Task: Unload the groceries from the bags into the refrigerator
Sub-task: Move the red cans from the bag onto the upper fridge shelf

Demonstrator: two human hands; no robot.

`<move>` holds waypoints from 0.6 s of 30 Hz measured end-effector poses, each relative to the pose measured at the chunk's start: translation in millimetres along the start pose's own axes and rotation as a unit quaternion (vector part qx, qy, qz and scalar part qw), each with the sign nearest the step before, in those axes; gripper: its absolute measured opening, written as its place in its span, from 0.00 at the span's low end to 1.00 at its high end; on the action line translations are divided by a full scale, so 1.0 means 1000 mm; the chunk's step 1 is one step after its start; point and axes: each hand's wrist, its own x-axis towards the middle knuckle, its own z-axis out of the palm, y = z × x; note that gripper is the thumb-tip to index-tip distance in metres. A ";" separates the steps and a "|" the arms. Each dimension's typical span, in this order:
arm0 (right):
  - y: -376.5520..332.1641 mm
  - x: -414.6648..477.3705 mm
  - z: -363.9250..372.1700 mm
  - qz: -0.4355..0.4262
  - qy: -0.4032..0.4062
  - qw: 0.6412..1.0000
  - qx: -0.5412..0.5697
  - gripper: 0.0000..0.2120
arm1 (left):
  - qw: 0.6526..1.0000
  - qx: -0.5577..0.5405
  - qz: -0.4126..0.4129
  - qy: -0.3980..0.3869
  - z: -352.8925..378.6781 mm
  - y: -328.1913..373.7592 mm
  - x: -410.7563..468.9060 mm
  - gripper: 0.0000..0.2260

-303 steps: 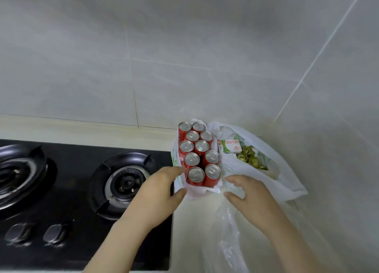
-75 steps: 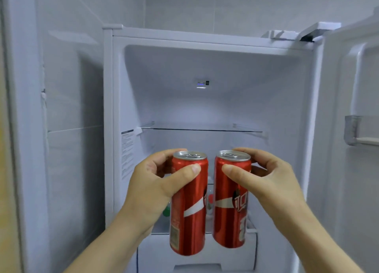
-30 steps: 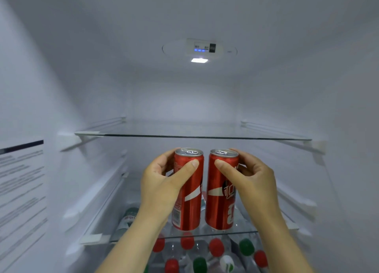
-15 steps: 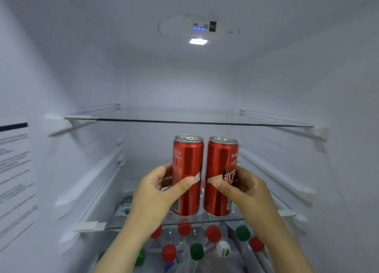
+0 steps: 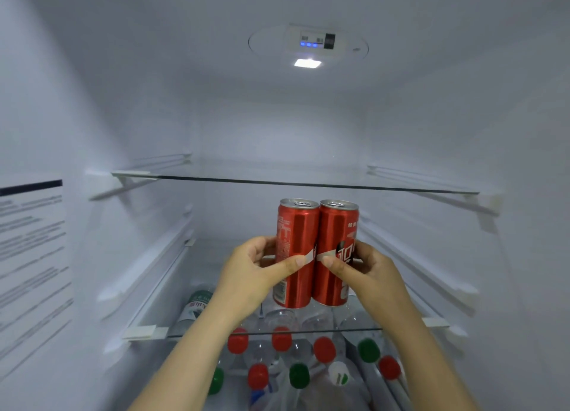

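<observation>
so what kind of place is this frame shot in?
Inside an open refrigerator, probably a home one: glass shelf overhead, ceiling light with a control panel, capped water bottles below. Left hand and right hand each hold a red can.

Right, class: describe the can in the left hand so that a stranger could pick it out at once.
Inside the fridge, look at the lower glass shelf. Two red cans stand there side by side, each gripped by a hand. Yours is the left can, in the left hand: it shows small print, not the large white lettering.

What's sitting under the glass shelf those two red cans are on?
Under the glass shelf: bottles with red caps, green caps and one white cap. Both forearms cover part of that level, so no full count.
</observation>
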 end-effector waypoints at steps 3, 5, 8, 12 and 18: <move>0.004 0.007 -0.004 -0.007 -0.004 1.000 0.001 0.24 | 1.000 0.009 0.002 0.013 0.006 -0.001 0.010 0.26; 0.007 0.012 -0.006 -0.013 -0.007 1.000 -0.003 0.24 | 1.000 0.012 0.002 0.015 0.009 -0.003 0.018 0.28; 0.017 0.021 -0.009 -0.007 0.001 1.000 -0.008 0.26 | 1.000 0.016 -0.004 0.018 0.015 -0.008 0.030 0.29; 0.027 0.036 -0.012 0.007 0.017 1.000 0.002 0.24 | 0.999 0.030 -0.015 0.009 0.024 -0.014 0.045 0.30; 0.038 0.063 -0.014 0.024 0.033 0.998 -0.037 0.22 | 0.998 0.063 -0.019 0.012 0.039 -0.019 0.066 0.26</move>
